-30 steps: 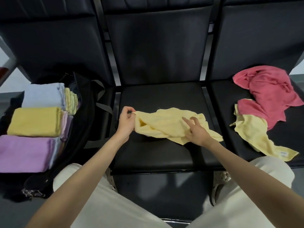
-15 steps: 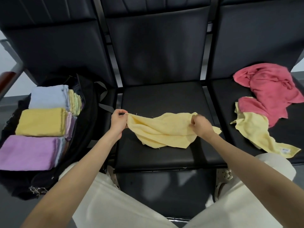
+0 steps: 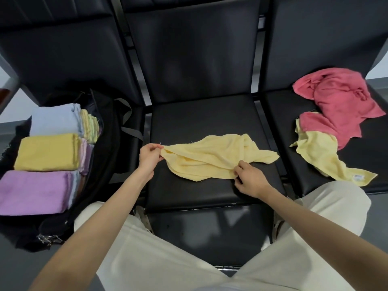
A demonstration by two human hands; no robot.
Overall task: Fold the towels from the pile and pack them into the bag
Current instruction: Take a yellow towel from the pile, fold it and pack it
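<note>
I see the yellow towel (image 3: 214, 156) lying crumpled on the middle black seat (image 3: 189, 192). The left hand (image 3: 149, 156) pinches its left corner. The right hand (image 3: 249, 180) pinches its near edge. The bag (image 3: 105, 148) sits far left, full of folded towels.

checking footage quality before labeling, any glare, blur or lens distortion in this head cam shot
Head view: wide-angle bending bows the seat backs and edges outward; soft glare patches sit on the glossy black middle seat and the floor below it; the yellow towel, left hand and right hand look fairly sharp; the packed towels in the bag at the frame edge are slightly soft.
</note>
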